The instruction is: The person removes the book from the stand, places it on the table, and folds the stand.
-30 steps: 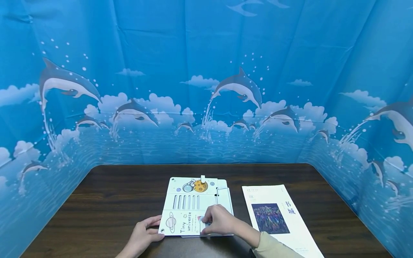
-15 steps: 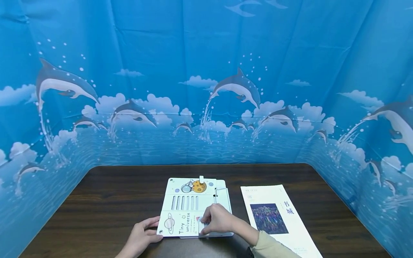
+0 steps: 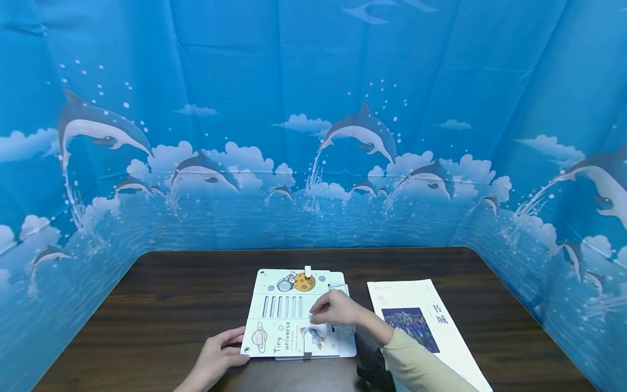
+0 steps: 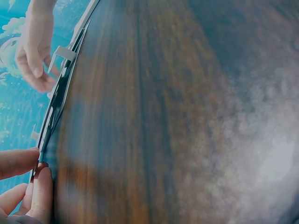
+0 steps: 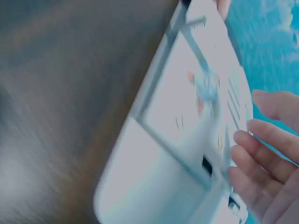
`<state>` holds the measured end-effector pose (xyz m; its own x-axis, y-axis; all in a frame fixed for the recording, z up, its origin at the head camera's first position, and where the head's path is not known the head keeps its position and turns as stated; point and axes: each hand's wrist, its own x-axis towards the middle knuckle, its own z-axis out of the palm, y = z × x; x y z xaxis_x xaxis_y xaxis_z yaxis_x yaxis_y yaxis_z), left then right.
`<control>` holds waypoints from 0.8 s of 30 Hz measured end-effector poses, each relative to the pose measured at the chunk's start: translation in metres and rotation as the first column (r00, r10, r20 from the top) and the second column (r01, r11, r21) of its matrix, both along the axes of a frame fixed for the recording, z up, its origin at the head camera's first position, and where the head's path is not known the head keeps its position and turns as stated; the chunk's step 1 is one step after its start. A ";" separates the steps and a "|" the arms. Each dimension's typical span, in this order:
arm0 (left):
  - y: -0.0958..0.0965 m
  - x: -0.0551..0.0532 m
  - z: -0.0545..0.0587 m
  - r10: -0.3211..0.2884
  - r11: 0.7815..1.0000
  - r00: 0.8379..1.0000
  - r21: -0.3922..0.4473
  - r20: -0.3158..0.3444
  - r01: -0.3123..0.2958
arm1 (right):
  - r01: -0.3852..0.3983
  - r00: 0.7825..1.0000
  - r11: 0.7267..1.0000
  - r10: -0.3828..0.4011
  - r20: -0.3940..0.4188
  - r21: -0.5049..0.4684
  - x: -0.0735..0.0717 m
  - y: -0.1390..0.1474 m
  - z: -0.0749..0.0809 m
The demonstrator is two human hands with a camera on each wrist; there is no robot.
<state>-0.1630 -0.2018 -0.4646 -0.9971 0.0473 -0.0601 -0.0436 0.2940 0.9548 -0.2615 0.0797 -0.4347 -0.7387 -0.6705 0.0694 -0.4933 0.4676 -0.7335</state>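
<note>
A flat white book stand [image 3: 266,313] printed with planets, an astronaut and "Tiny universe" lies folded on the table. My left hand [image 3: 215,349] pinches its front left corner, thumb and fingers on either face of the panel's edge in the left wrist view. Over the stand's right half hovers my right hand [image 3: 338,308], fingers loosely bent and apart in the right wrist view [image 5: 268,158], with nothing seen between them. Below it a pale clip [image 3: 307,344] sits at the front edge, over a rocket print [image 3: 318,338]. Wire brackets [image 3: 339,287] on the right side are partly hidden by that hand.
A white magazine [image 3: 453,332] with a dark cover picture lies to the right, partly under the right sleeve [image 3: 416,356]. Another white clip [image 3: 307,271] stands at the stand's back edge. A blue dolphin-print curtain [image 3: 274,136] encloses the dark wooden table [image 3: 171,305].
My right hand has let go of the front clip and moved back and slightly right over the stand, uncovering the clip and rocket print. The left hand keeps its hold on the corner.
</note>
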 end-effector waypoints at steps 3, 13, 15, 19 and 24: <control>0.001 -0.001 -0.001 0.003 1.000 1.000 0.007 0.006 -0.003 | 0.077 0.996 0.997 -0.077 -0.043 -0.002 -0.015 0.001 -0.001; 0.001 -0.001 0.002 0.032 0.999 0.999 0.010 0.012 -0.032 | 0.275 0.959 0.961 -0.276 -0.065 -0.032 -0.062 -0.009 -0.006; 0.001 -0.001 0.002 0.034 0.999 0.999 0.011 0.017 -0.035 | 0.306 0.951 0.952 -0.307 -0.049 -0.022 -0.068 -0.013 -0.007; 0.000 -0.001 0.002 0.033 0.999 0.999 0.010 0.020 -0.033 | 0.338 0.940 0.941 -0.337 -0.050 0.011 -0.077 -0.021 -0.009; 0.002 -0.001 0.001 0.026 1.000 0.999 0.014 0.021 -0.026 | 0.361 0.931 0.932 -0.357 -0.081 0.035 -0.081 -0.026 -0.012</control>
<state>-0.1639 -0.1999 -0.4641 -0.9965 0.0226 -0.0805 -0.0710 0.2789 0.9577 -0.3427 0.0540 -0.4465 -0.9248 -0.3655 0.1054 -0.3365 0.6569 -0.6747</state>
